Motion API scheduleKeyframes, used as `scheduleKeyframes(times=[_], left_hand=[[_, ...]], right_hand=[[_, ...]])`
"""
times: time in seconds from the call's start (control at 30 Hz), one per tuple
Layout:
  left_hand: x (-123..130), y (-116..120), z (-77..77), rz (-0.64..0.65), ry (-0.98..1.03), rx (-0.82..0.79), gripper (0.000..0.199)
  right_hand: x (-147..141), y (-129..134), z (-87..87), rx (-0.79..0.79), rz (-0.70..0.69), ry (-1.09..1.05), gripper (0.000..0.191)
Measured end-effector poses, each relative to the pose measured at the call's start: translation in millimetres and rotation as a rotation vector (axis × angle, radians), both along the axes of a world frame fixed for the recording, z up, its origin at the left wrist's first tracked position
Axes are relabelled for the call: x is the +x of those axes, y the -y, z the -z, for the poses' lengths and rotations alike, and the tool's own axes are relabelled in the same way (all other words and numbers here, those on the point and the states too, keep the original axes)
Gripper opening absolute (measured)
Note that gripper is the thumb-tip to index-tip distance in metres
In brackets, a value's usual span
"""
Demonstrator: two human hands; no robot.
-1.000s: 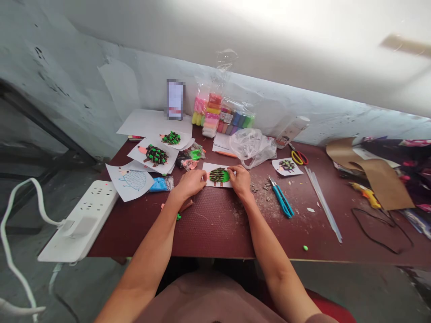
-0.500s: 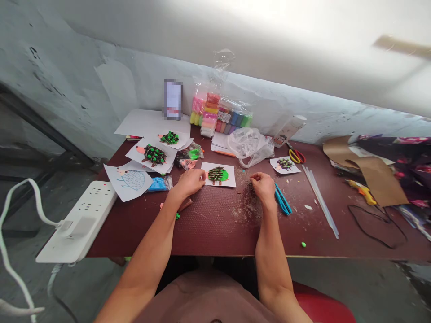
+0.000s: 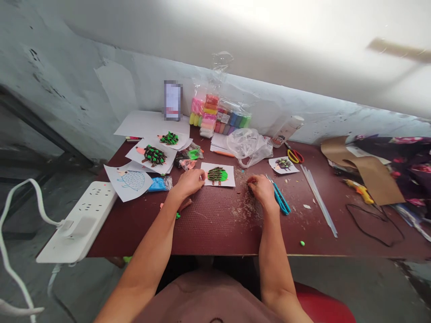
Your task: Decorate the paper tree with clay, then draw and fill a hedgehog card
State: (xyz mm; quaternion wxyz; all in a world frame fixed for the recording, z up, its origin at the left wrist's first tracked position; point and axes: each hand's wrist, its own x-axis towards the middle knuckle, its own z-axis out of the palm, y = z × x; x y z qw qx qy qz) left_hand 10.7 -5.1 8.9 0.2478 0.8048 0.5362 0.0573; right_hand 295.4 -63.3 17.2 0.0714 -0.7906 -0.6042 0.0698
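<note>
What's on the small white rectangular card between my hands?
A rounded green shape with slim dark-brown spines over its left part. What lies under the spines is hidden, and your left hand covers some of the left edge of the small white rectangular card.

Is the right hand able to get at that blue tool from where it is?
Probably yes: the right hand is just beside the blue tool, and nothing seems to lie on top of it.

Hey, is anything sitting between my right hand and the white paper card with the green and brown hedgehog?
Nothing bulky that I can see: between your right hand and the card, just small, loose debris lies scattered on the dark red tabletop.
</note>
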Motion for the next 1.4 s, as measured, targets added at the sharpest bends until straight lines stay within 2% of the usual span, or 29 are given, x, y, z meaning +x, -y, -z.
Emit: scheduleKeyframes(times=[0.17,0.3,0.5,0.63,0.73,0.93,1.2,1.4], left_hand=[[0.4,0.5,-0.5,0.001,0.004,0.0,0.02],[0.8,0.7,-1.3,-0.004,0.009,-0.003,0.02],[0.7,0.8,-0.5,-0.009,0.014,-0.003,0.018],[0.9,1.4,-0.9,-0.008,0.008,0.004,0.019],[1.3,1.8,-1.8,-0.003,0.005,0.013,0.02],[2.4,2.4,-3.7,-0.016,0.003,-0.001,0.019],[2.8,2.2,-4.0,-0.015,-0.001,-0.008,0.02],[2.8,2.9,-5.0,-0.019,-0.002,-0.013,0.02]], right_hand=[[-1.8,-9.2,-6.5,-0.086,-0.173,0.098,0.021],[-0.8,-13.7,-6.2,-0.045,-0.181,0.059,0.018],[-17.4,-16.2,1.0,0.247,-0.089,-0.447,0.024],[-44.0,-24.2,8.9,0.285,-0.023,-0.774,0.016],[-59.3,-31.0,14.9,0.284,0.01,-0.896,0.015],[-66.3,-35.3,18.0,0.341,-0.068,-0.651,0.014],[-67.4,-36.0,17.3,0.288,-0.028,-0.533,0.016],[-71.3,-37.0,19.1,0.257,-0.049,-0.452,0.018]])
